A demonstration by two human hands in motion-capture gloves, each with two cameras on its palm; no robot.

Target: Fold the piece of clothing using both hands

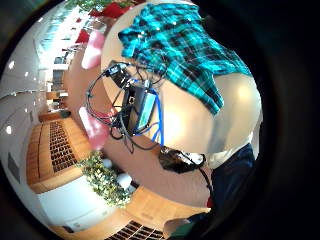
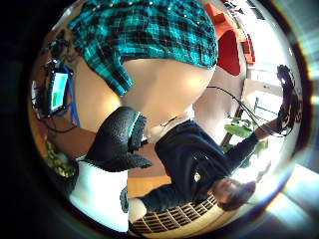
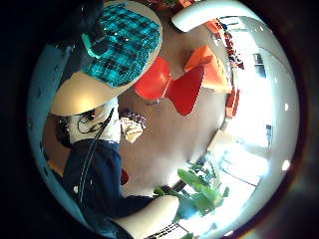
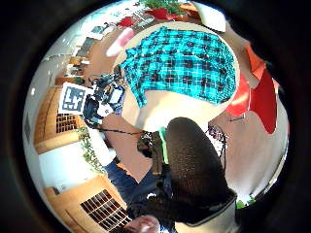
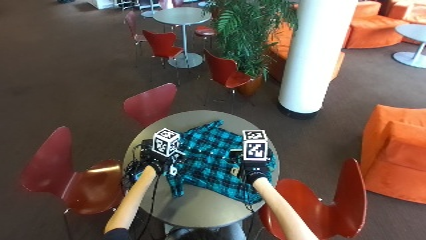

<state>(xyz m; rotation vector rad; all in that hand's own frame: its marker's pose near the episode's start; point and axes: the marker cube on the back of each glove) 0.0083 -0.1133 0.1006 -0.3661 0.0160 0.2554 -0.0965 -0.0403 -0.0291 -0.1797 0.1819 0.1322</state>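
The teal plaid shirt (image 5: 216, 162) lies spread, unfolded, on the round surface (image 5: 200, 210); both hands (image 5: 256, 170) hover apart above it, fingers' state unclear.

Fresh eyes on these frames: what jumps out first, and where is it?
The teal and black plaid shirt lies spread and rumpled across the middle of the small round grey table. The black-gloved left hand and right hand hang over its two side edges. Red moulded chairs ring the table on dark carpet.
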